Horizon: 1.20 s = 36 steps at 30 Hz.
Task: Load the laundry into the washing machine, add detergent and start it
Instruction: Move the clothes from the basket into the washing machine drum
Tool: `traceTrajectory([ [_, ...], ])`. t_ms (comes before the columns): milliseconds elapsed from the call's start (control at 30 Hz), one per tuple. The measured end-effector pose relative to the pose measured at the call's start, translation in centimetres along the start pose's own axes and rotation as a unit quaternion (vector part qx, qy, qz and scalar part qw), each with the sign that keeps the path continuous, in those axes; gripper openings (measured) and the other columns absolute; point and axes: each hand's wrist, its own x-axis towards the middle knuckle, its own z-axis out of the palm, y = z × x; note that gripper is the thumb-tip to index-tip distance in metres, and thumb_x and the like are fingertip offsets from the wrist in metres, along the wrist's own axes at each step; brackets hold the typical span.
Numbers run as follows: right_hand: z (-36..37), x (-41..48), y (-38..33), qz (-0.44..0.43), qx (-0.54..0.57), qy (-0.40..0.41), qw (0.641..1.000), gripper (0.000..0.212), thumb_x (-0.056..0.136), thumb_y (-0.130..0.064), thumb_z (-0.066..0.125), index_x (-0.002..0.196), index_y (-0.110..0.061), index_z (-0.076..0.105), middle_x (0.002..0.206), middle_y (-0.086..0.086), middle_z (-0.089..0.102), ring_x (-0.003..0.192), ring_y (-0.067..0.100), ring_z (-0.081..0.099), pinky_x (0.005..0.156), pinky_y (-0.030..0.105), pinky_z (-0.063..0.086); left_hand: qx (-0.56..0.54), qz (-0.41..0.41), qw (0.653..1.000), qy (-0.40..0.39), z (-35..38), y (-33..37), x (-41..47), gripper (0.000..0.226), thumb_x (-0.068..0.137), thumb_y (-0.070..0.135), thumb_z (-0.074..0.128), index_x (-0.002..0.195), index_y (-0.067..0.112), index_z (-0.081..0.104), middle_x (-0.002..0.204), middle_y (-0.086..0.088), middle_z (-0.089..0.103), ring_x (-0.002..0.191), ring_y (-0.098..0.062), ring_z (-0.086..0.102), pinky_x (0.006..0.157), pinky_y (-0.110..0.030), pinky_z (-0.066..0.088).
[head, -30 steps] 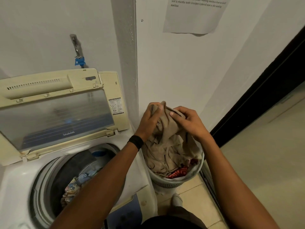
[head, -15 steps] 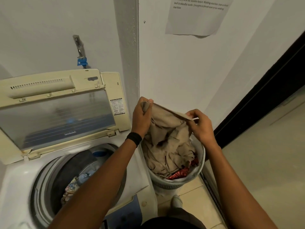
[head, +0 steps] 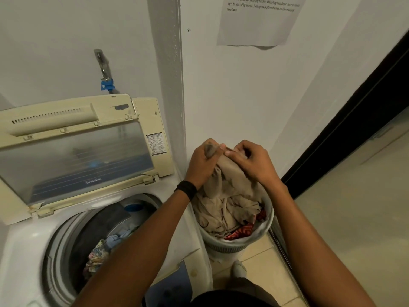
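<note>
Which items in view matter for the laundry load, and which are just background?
Job: left hand and right hand, both gripping the beige garment; laundry basket; red patterned cloth in it; washing machine, lid open; clothes in its drum.
Background: paper notice on wall; tap with blue fitting; dark door frame.

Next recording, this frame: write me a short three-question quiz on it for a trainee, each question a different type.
1. True or false: the washing machine lid is shut.
2. The left hand and right hand both grip the beige garment above: A) a sink B) the laundry basket C) a table
3. Fill in: some clothes already lie in the washer's ____.
Key: 1 false, it stands open; 2 B; 3 drum.
</note>
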Motion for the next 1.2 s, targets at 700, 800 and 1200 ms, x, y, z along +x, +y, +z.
traceTrajectory([
  [700,-1.2,0.4,-3.6,-0.004,0.26,-0.034,0.965,0.025,0.101,-0.015,0.062,0.122,-0.017,0.074,0.118,-0.001,0.075,0.113,0.018,0.07,0.097,0.041,0.058,-0.081,-0.005,0.997,0.012,2.0,3.3,0.4,0.037,0.102,0.037,0.061,0.118,0.004,0.064,0.107,-0.005,0.072,0.098,-0.01,0.069,0.085,-0.02,0.054],
  [800,-0.7,-0.6,-2.1,0.008,0.281,0.001,0.96,0.051,0.091,-0.011,0.056,0.139,-0.027,0.061,0.136,-0.012,0.064,0.126,0.007,0.059,0.096,0.028,0.053,-0.149,-0.063,0.982,0.097,1.2,4.5,1.0,0.036,0.103,0.035,0.062,0.109,0.0,0.069,0.098,-0.015,0.072,0.089,-0.014,0.068,0.077,-0.028,0.056],
  [1200,4.7,-3.3,2.5,0.058,0.065,-0.129,0.988,0.053,0.068,-0.05,0.071,0.116,-0.028,0.065,0.112,-0.011,0.069,0.099,0.005,0.065,0.089,0.019,0.052,-0.177,0.003,0.975,0.131,-1.1,10.3,5.4,0.035,0.1,0.054,0.054,0.093,0.023,0.065,0.081,0.005,0.064,0.075,-0.016,0.061,0.07,-0.034,0.052],
])
